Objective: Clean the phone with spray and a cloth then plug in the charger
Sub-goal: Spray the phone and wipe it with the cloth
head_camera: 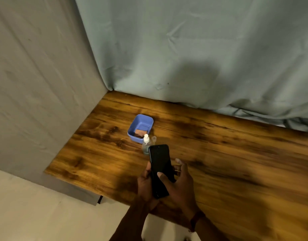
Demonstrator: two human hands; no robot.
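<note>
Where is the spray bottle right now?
In the head view, the spray bottle stands on the wooden table, left of centre, between the blue tub behind it and the held phone in front.

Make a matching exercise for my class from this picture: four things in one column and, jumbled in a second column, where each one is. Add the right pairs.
Column one
1. phone
2. spray bottle
3. cloth
4. blue tub

Column two
a. lies inside the blue tub
b. stands upright on the table, just beyond the phone
c. held by the left hand and the right hand
d. sits on the table, nearest of the four to the curtain

Pairs: 1-c, 2-b, 3-a, 4-d
</note>
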